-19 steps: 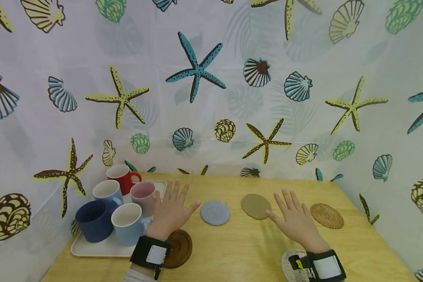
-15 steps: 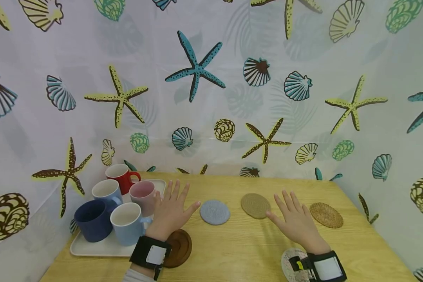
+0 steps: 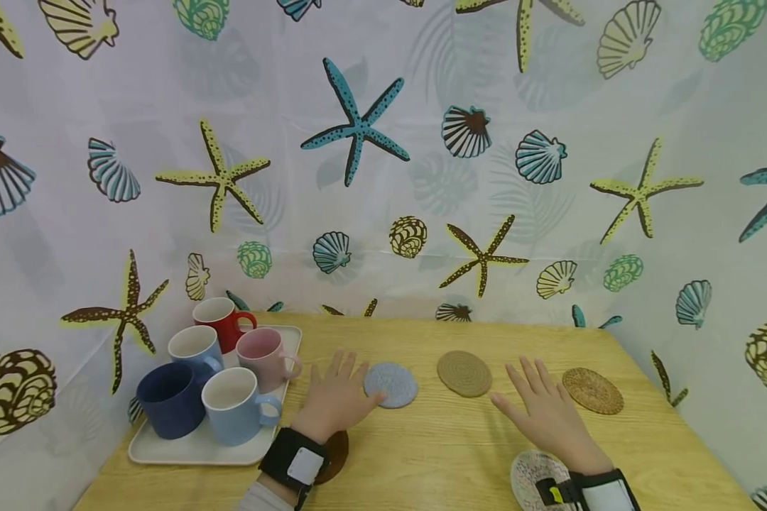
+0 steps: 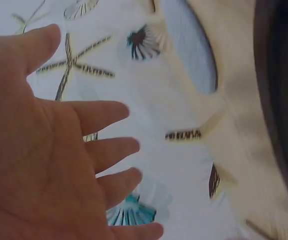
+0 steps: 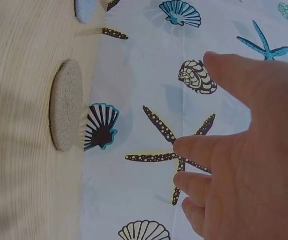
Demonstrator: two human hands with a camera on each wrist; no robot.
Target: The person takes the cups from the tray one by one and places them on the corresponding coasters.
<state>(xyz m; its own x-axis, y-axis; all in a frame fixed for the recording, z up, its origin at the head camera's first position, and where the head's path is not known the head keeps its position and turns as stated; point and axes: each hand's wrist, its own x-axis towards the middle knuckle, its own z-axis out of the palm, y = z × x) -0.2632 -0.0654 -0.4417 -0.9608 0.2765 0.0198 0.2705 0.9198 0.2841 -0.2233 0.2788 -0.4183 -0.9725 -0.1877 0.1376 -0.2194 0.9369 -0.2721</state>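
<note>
My left hand (image 3: 337,397) hovers palm down with fingers spread, holding nothing. It partly covers a dark brown wooden coaster (image 3: 334,458), and its thumb overlaps the edge of a light blue round coaster (image 3: 393,383) in the head view. My right hand (image 3: 550,415), also spread and holding nothing, is above the table between a tan woven coaster (image 3: 464,373) and a brown wicker coaster (image 3: 593,390). Below its wrist lies a pale speckled coaster (image 3: 530,475), partly hidden by the wrist strap. In the right wrist view the tan coaster (image 5: 66,106) stands apart from the fingers.
A white tray (image 3: 243,454) at the left holds several mugs: a red mug (image 3: 226,330), a pink mug (image 3: 265,362), a dark blue mug (image 3: 171,404), a light blue mug (image 3: 233,411) and another light blue mug (image 3: 194,351). A patterned curtain (image 3: 383,184) surrounds the wooden table (image 3: 434,454).
My left hand has moved right and a little toward me, uncovering the pink mug's handle. The right hand has shifted slightly right and down. Mugs and coasters stay in place.
</note>
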